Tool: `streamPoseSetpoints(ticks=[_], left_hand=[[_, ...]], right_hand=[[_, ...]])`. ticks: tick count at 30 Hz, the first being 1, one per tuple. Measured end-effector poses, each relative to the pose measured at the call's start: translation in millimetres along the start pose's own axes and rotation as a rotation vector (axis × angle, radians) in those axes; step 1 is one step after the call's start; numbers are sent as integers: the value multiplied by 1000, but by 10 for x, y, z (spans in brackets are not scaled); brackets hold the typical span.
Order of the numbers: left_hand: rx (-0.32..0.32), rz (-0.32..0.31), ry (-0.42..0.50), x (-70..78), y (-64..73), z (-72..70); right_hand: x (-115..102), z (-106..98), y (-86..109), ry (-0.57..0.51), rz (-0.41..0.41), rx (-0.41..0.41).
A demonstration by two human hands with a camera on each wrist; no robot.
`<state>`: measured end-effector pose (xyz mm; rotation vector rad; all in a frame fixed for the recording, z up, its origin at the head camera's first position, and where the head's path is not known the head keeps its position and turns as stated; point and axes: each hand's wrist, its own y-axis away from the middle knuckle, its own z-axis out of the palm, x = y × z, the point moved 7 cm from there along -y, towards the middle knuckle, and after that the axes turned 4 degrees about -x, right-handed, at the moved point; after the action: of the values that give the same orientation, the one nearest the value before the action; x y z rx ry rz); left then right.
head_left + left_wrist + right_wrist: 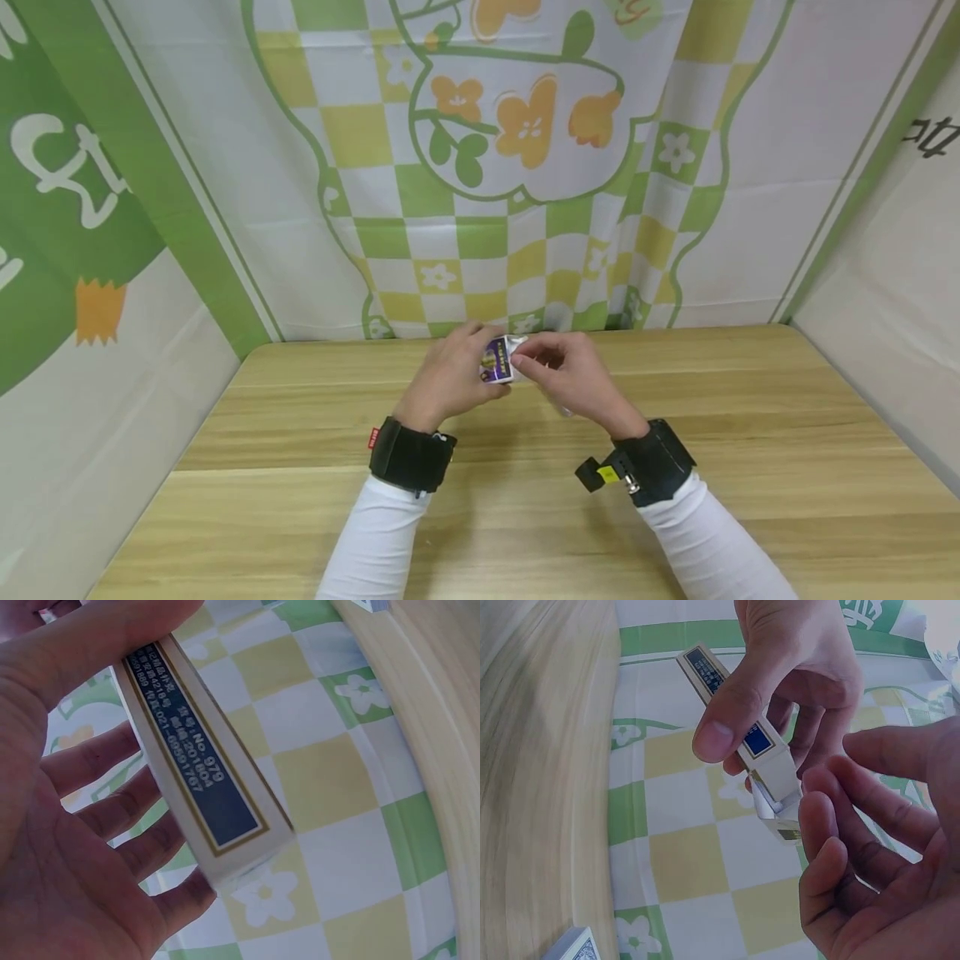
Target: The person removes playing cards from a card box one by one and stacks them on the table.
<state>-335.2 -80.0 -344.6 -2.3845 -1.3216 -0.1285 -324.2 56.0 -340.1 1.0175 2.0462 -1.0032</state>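
My left hand [453,371] holds a small playing-card box [497,360] between thumb and fingers. In the left wrist view the box's narrow side [196,761] shows a dark blue panel with pale printed text. An end flap [780,817] stands folded out at the end facing my right hand [573,375]. That hand's bent fingers [819,819] touch or nearly touch the flap end, while its thumb tip looks free in the right wrist view. A deck-like block [576,946] with a blue patterned face lies on the table, largely cut off by the frame.
The wooden table [510,517] extends in front of me. Behind it hangs a checked, flower-printed cloth [457,242], close beyond my hands. More printed cloth walls [187,400] close off the left and right sides.
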Motion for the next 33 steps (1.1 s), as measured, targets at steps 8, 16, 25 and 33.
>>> streamPoseSetpoints(ticks=[8, 16, 25, 33], left_hand=[[1, 11, 1, 24, -10, -14], [18, 33, 7, 50, -8, -31], [20, 58, 16, 96, -3, -45], [33, 83, 27, 141, 7, -54]], right_hand=[[181, -40, -37, 25, 6, 47], [219, -53, -37, 37, 32, 65], [249, -58, -28, 30, 85, 69], [278, -56, -25, 88, 97, 73]])
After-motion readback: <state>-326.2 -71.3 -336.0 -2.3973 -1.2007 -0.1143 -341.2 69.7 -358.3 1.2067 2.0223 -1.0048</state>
